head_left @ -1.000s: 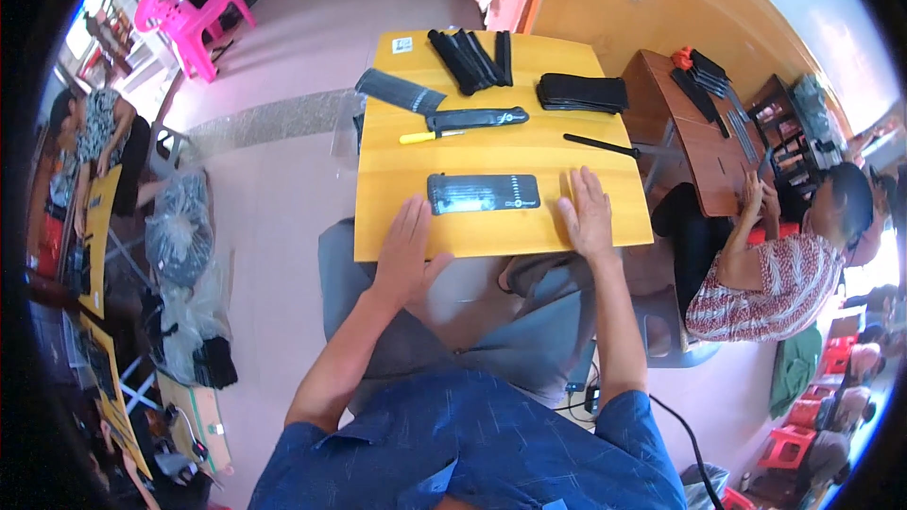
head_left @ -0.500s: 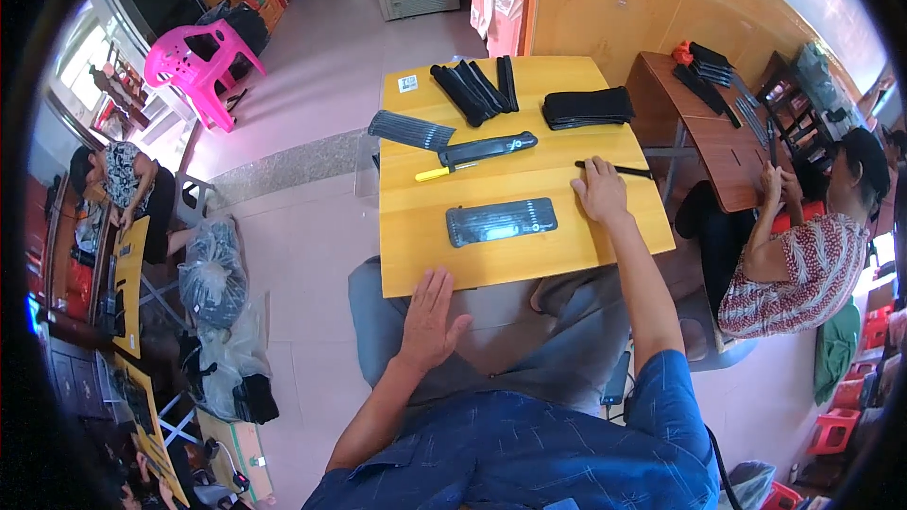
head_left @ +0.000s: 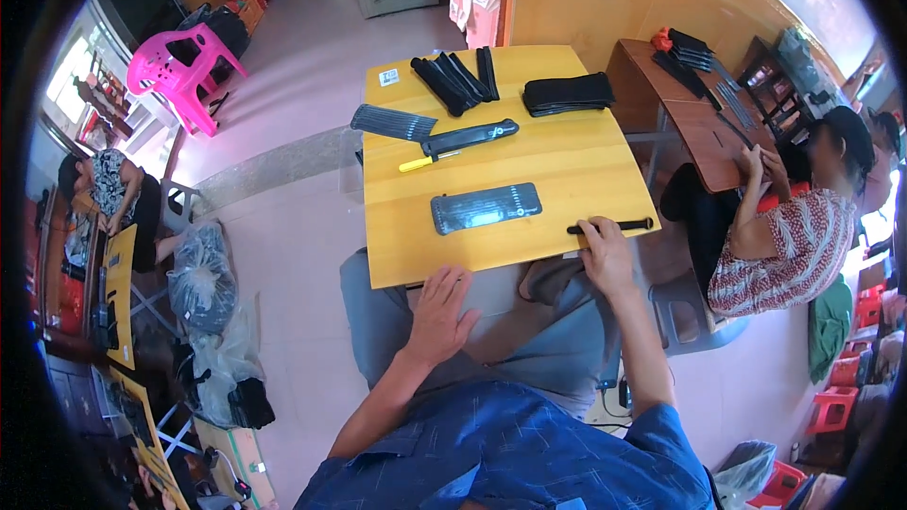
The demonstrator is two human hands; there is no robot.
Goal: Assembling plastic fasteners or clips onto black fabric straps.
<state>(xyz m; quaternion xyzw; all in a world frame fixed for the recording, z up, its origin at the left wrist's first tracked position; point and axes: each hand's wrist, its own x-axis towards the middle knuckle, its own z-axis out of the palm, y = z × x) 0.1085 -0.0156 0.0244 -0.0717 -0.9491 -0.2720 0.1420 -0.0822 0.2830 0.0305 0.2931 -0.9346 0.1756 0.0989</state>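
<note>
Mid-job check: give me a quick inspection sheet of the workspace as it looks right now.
Surface: yellow wooden table, mostly bare at the middle.
Job's things: thin black rod at the near right edge; flat dark pouch at centre.
Clutter: black strips, black stack, grey ribbed piece, yellow-handled tool, black sheath.
Grippers: right hand fingers on the rod; left hand open at the near table edge.
Cables: nothing seen.
Surroundings: pink chair, seated person.

The right hand (head_left: 605,260) covered the near end of the black rod (head_left: 614,225) at the bench's (head_left: 586,165) four-o'clock corner. Whether its grip closed round the rod could not be told. The dark pouch's (head_left: 486,208) pale markings were too small to make out.
</note>
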